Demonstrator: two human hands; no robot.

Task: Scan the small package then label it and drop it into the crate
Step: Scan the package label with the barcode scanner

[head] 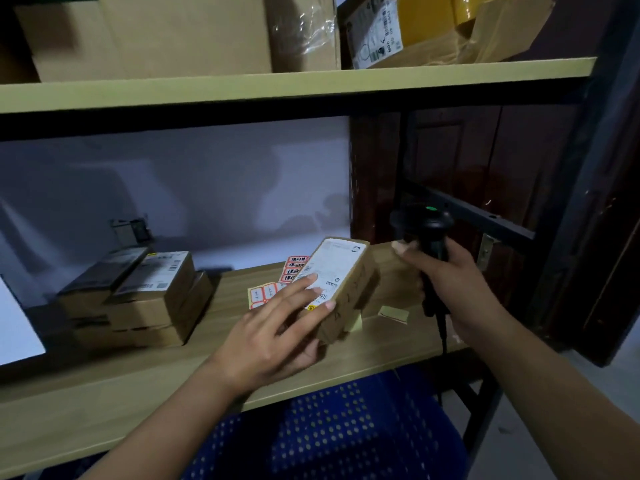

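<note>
A small cardboard package (349,289) with a white shipping label on top is tilted up above the wooden shelf (138,382). My left hand (273,334) grips its near end, fingers spread over the label. My right hand (446,271) holds a black handheld barcode scanner (424,226) just right of the package, its head turned toward the package and a green light lit on top. Sheets of red-bordered stickers (294,268) lie on the shelf behind the package. A blue perforated crate (332,434) sits below the shelf's front edge.
A stack of small boxes (138,299) stands at the left of the shelf. Another cardboard box (391,282) lies behind the held package. Yellow paper scraps (393,312) lie near the scanner cable. Large cartons (180,32) fill the upper shelf. A dark door (485,161) is at right.
</note>
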